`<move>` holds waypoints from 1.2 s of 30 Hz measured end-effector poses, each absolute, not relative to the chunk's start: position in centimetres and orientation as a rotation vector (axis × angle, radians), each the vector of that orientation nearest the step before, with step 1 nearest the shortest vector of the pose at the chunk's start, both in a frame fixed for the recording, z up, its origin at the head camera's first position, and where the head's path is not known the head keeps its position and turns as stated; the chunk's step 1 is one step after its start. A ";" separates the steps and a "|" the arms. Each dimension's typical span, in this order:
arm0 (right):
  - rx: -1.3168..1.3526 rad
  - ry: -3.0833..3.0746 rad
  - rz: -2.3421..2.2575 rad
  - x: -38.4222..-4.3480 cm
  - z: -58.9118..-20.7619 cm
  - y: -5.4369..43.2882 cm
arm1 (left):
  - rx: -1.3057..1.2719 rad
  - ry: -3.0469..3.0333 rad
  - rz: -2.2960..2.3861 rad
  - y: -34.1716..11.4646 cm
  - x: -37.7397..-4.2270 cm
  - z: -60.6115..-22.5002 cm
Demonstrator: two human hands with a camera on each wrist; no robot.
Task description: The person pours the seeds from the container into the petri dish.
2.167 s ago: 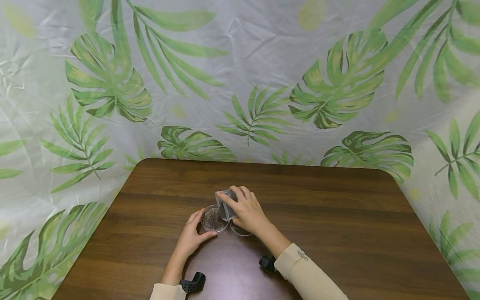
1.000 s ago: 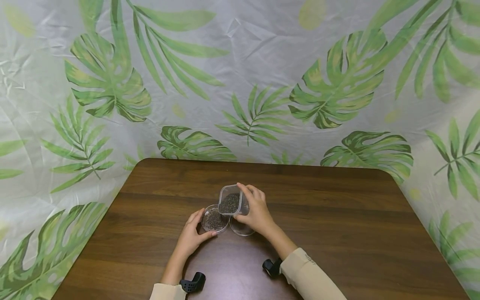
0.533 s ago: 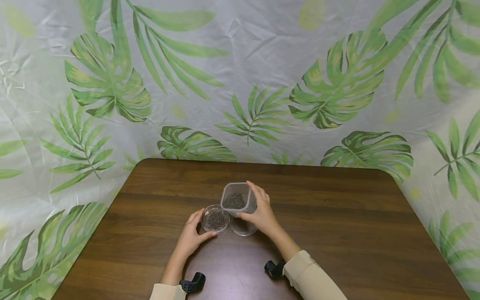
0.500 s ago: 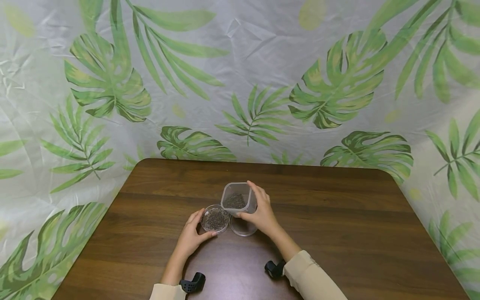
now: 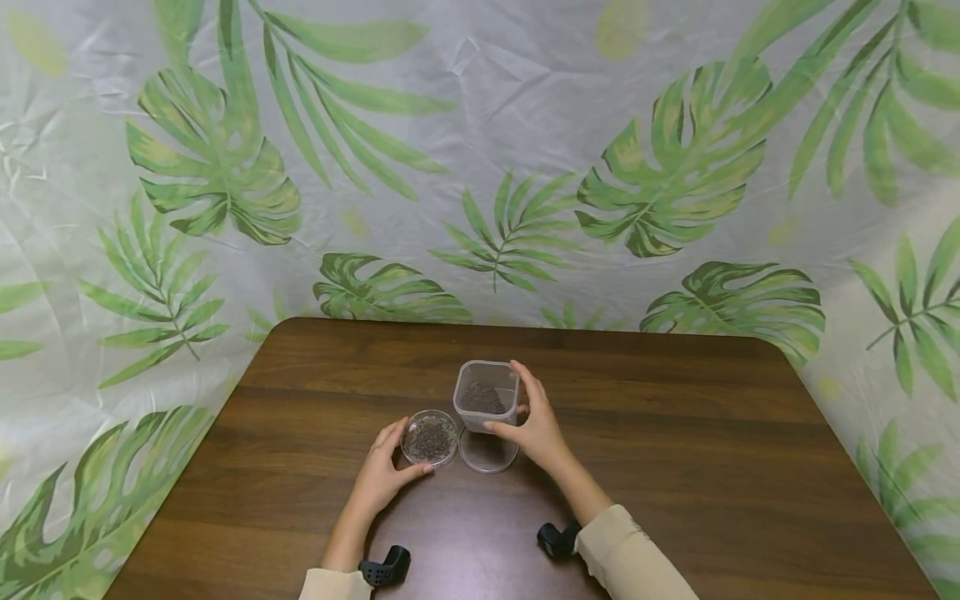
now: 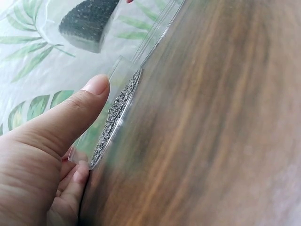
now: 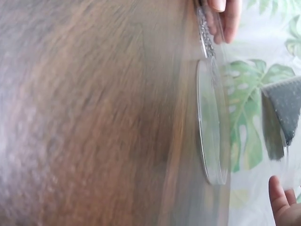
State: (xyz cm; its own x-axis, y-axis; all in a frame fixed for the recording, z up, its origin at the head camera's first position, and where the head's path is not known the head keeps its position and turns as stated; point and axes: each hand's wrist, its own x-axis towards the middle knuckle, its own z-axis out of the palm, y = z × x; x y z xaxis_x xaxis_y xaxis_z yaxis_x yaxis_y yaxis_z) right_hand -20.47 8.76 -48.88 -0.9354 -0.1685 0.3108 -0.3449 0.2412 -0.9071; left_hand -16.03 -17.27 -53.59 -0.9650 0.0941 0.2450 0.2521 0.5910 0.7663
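My left hand holds a clear petri dish on the table, thumb at its near side and fingers at its far left. Dark, coarse grains, soil-like, cover the dish's bottom. In my right hand is a clear square plastic tub, gripped by its right side between thumb and fingers. More dark grains lie heaped to one side inside it. The tub is raised, its mouth tipped slightly toward me. Beneath it sits a second clear round dish, with no grains visible inside, next to the filled one.
The brown wood-grain table stretches out on all sides of the dishes. Behind it hangs a pale curtain printed with green leaves. A black wrist camera sits on the left wrist, another on the right.
The tub, earlier tipped steeply over the left dish, has turned back nearly upright and moved right over the second dish, which shows more. My left hand has stayed put.
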 end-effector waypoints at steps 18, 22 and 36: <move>0.483 -2.232 1.960 -19.1 -46.6 10.6 | -0.287 -2.640 -1.320 -17.3 -16.0 -53.6; 0.462 -2.224 1.985 -19.1 -46.7 11.2 | -0.288 -2.639 -1.326 -17.3 -16.1 -53.7; 0.359 -2.273 1.937 -18.9 -47.3 14.3 | -0.291 -2.638 -1.322 -17.3 -16.1 -53.7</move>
State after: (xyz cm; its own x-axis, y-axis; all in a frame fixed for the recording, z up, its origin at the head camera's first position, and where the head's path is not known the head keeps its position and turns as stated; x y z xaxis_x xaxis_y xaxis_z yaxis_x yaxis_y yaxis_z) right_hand -18.89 14.32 -47.32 -0.9627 -0.0938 0.2539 -0.2655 0.1462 -0.9530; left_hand -16.08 -17.25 -53.72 -0.9653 0.0949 0.2432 0.2516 0.5865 0.7699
